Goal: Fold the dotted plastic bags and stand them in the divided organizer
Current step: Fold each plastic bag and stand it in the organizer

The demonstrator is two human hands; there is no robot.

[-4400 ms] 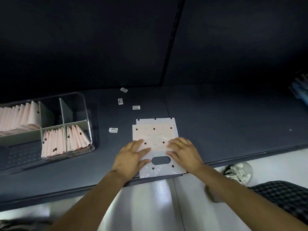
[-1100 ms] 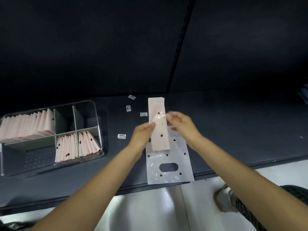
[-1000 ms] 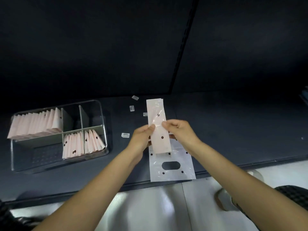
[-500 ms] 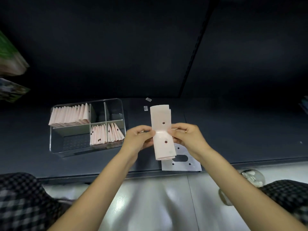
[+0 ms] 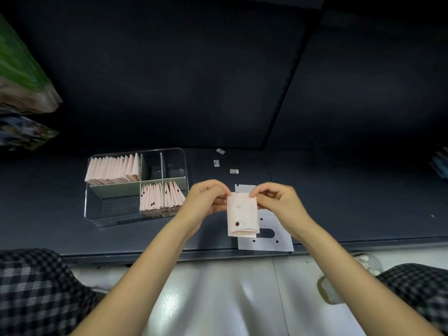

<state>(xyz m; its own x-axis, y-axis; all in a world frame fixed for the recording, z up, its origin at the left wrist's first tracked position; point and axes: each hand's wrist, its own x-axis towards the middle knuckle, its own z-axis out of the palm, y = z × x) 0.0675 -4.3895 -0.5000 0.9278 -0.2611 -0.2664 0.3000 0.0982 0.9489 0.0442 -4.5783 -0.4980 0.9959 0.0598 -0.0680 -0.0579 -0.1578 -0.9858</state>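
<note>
Head view, downward over shelf (image 5: 339,195)

- Dim overall — the dark back wall (image 5: 169,81) swallows most light.
- Light falls from above, leaving glare streaks on the pale glossy floor (image 5: 218,299).
- Wide-angle bending warps the edges; the checked fabric (image 5: 36,287) at the bottom corners is soft and blurred.

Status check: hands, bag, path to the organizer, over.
Both hands, left and right, pinch the folded bag above the shelf. Organizer to the left, part filled. Flat bag lies underneath. Nothing in the way.
</note>
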